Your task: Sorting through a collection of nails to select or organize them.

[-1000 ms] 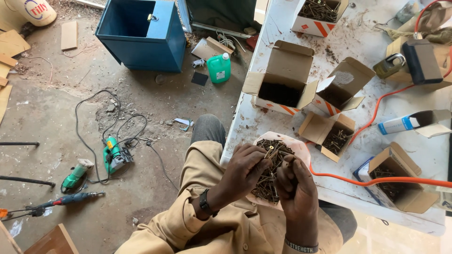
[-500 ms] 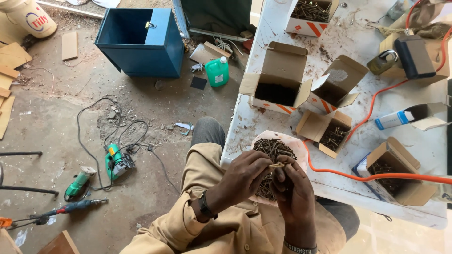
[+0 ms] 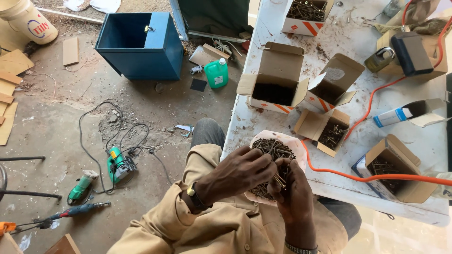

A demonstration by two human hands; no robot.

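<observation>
Screws are the thing in hand, and going from left to right the risks pile up towards the table edge. Far left on the dirt floor lie a green power tool [image 3: 118, 165] and its looping black cable [image 3: 101, 129], well apart from the work; a dropped screw that rolls that way would be hard to find in the grit. The left hand [image 3: 239, 173] is curled with its fingertips pinched together over the heap, apparently on a screw or two, though the fingers hide what they hold. Just beside it the right hand [image 3: 293, 193] is closed around a small bundle of screws [image 3: 280, 178], whose points stick out between the two hands. Both hover above the pale tray [image 3: 296, 143], which is piled with loose screws and seems to sit partly over the near edge of the white table [image 3: 414, 141].

That overhang is the main worry: a knock from a wrist could tip the tray and spill the heap into the person's lap or onto the floor. Sharp tips so near the palms could prick a finger if the bundle slips. Further right, the orange cable [image 3: 348, 176] runs close past the tray; a snag on it could drag the small open boxes [image 3: 325, 131] of screws nearby.
</observation>
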